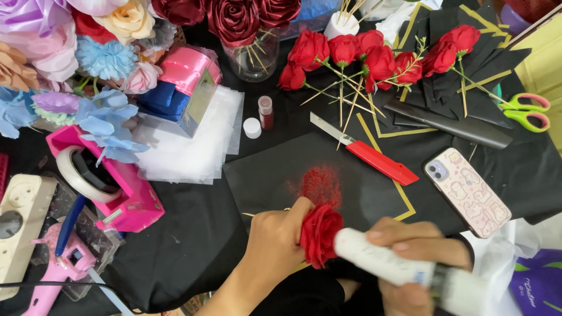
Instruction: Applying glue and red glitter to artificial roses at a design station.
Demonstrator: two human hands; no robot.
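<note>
My left hand (pixel 274 241) grips a red fabric rose (pixel 319 234) by its base, low in the middle of the view. My right hand (pixel 413 257) holds a white spray can (pixel 391 263), its nozzle end right against the rose's petals. Both hover above a black paper sheet (pixel 263 175) with a patch of red glitter (pixel 319 184) on it. A small open vial of red glitter (pixel 266 112) and its white cap (pixel 252 127) stand further back.
Several red roses on sticks (pixel 363 58) lie at the back. A red utility knife (pixel 366 151), a phone (pixel 466 191), green-pink scissors (pixel 527 111), a pink tape dispenser (pixel 105 175), a pink glue gun (pixel 58 269) and pastel fabric flowers (pixel 70 58) surround the work area.
</note>
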